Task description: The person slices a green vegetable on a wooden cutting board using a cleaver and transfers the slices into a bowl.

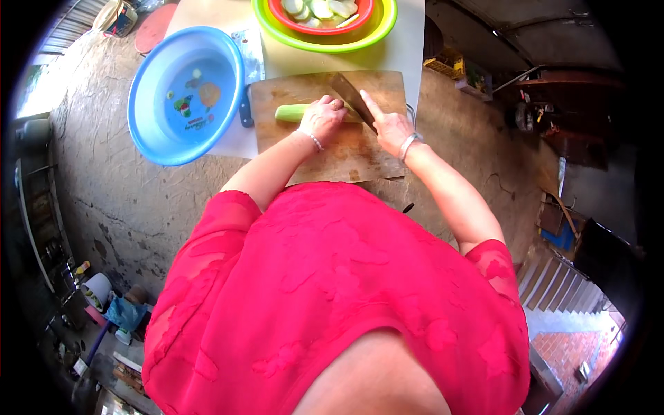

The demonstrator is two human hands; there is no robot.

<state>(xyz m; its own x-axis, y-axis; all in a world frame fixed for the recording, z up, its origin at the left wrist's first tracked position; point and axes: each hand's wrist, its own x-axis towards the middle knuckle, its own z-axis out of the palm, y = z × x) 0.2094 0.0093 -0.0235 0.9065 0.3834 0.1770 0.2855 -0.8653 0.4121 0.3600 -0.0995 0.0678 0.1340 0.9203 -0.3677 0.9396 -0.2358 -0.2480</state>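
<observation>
A long pale-green peeled vegetable (291, 113) lies crosswise on a wooden cutting board (332, 161). My left hand (324, 119) grips it from above, fingers curled near the blade. In my right hand (390, 125) is a cleaver-like knife (353, 98), its wide blade slanting over the vegetable's right part, with my index finger stretched along it. Whether the blade has entered the vegetable cannot be told. Beyond the board, a red bowl (321, 30) holds pale sliced vegetable pieces (321, 9) and sits within a larger yellow-green basin (386, 31).
A blue plastic basin (136, 104) with a printed bottom stands left of the board. Between them a dark handle (246, 110) sticks out. The white table's right edge (421, 52) runs beyond the board. A lidded bucket (115, 19) stands at the far left.
</observation>
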